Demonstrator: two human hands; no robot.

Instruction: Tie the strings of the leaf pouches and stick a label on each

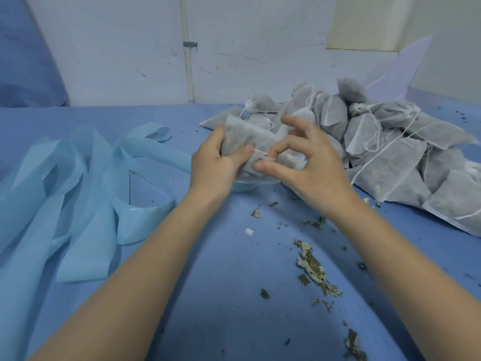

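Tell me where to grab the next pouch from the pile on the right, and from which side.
Probably take the nearest pouch at the pile's front left edge. Grip its filled body across the width, coming from the left with the right hand. It lies flat on top with its long string trailing loose, so nothing pins it.

Both bare forearms reached forward, hands nearly touching. Left hand (216,158) was curled in a grip, right hand (305,162) pinched with thumb and forefinger, other fingers fanned up.
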